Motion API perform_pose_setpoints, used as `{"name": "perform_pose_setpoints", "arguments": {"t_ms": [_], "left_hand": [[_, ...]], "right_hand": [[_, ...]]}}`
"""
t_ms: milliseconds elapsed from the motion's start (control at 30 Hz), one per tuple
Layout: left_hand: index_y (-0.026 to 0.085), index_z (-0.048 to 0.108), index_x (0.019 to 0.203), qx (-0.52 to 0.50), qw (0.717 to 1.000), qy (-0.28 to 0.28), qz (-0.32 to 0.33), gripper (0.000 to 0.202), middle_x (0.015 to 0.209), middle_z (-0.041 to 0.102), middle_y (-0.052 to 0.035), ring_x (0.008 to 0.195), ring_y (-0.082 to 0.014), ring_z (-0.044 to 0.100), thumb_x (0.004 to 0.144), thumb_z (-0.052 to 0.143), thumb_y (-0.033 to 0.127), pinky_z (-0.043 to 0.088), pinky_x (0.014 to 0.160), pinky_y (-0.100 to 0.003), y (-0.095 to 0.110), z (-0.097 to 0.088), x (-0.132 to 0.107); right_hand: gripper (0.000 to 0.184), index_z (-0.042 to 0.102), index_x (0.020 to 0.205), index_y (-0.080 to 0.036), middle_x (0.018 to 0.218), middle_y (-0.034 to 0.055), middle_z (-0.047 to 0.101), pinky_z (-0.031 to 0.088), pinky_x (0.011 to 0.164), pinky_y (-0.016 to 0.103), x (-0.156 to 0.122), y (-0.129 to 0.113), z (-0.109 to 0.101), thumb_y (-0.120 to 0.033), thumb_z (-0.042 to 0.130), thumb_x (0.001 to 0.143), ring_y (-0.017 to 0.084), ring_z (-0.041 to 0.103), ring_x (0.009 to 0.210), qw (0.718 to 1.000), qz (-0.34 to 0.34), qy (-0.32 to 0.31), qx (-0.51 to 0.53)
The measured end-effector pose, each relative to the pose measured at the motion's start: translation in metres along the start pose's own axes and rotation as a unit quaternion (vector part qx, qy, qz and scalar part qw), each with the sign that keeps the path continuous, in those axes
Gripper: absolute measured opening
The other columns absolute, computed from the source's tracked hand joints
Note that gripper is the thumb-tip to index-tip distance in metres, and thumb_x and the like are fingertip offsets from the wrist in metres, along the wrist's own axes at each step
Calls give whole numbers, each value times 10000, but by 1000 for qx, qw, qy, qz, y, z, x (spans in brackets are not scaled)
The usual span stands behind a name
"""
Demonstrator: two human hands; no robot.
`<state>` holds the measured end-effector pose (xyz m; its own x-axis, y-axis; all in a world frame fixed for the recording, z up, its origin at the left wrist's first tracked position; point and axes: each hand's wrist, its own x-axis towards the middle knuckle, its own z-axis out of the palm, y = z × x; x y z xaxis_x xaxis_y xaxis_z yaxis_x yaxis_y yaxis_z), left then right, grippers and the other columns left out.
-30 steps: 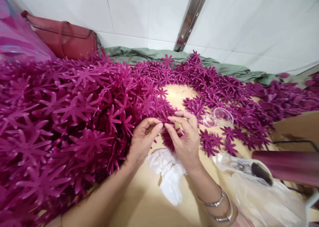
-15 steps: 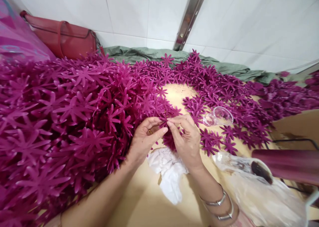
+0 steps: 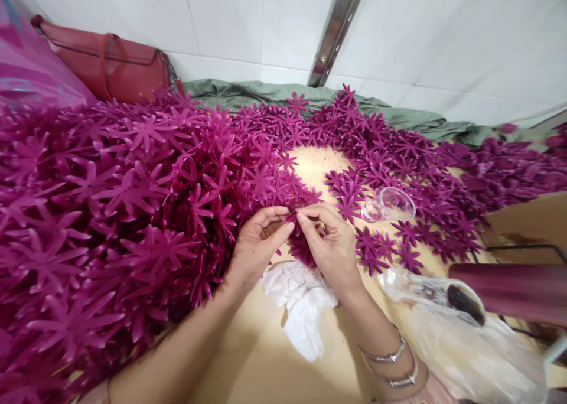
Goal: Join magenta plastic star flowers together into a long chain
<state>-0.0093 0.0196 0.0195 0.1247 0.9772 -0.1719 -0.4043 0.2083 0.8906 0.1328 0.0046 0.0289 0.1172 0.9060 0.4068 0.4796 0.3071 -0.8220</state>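
Between my fingertips is a small magenta flower-shaped piece (image 3: 292,217) with narrow petals, mostly hidden by the fingers. My left hand (image 3: 261,238) pinches it from the left side, a ring on one finger. On the other side my right hand (image 3: 332,244) grips it between thumb and forefinger; two metal bangles circle that wrist. Just below the hands, more magenta petals (image 3: 302,251) show. A crumpled white tissue (image 3: 303,309) lies on the pale tabletop (image 3: 248,357) between my forearms.
A large heap of magenta flower pieces (image 3: 128,197) fills the left side; more flower pieces (image 3: 407,162) spread at right. A clear plastic cup (image 3: 396,204) lies among them. A plastic bag (image 3: 469,339) is at lower right, a red handbag (image 3: 106,58) by the tiled wall.
Both hands stay nearly in place. The fingers have shifted slightly on the flower piece, which now shows as a smaller bunched tip. The view has moved very little.
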Motion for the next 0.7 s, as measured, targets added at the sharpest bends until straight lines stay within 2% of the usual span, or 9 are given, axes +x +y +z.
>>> {"name": "perform_pose_setpoints", "arguments": {"t_ms": [167, 400, 567, 700], "left_hand": [[168, 710, 917, 16, 1000, -4, 12, 197, 867, 735, -7, 788, -117, 652, 791, 785, 299, 520, 775, -237, -2, 0, -2], [177, 659, 879, 2, 1000, 7, -2, 196, 823, 689, 13, 752, -100, 620, 805, 774, 317, 498, 754, -221, -4, -2, -2], [196, 618, 864, -50, 998, 33, 6, 239, 828, 666, 26, 733, -94, 618, 781, 793, 336, 513, 762, -228, -6, -2, 1], [201, 609, 884, -71, 996, 48, 15, 264, 827, 653, 29, 749, -101, 632, 782, 792, 361, 562, 846, -287, -6, -2, 1]], "right_hand": [[103, 726, 915, -220, 876, 17, 691, 504, 787, 319, 0, 1, -1, -264, 649, 969, 174, 644, 850, 1000, 13, -11, 19], [145, 726, 892, -222, 815, -11, 668, 477, 725, 279, 1, 7, 0, -363, 712, 923, 148, 592, 755, 968, 152, -42, 193], [174, 716, 873, -225, 803, -19, 641, 459, 716, 274, 2, 12, 1, -397, 734, 890, 148, 547, 746, 965, 170, -10, 200], [214, 664, 865, -238, 753, -37, 582, 439, 658, 259, 5, 18, 2, -444, 713, 893, 135, 491, 680, 956, 181, 31, 228]]}}
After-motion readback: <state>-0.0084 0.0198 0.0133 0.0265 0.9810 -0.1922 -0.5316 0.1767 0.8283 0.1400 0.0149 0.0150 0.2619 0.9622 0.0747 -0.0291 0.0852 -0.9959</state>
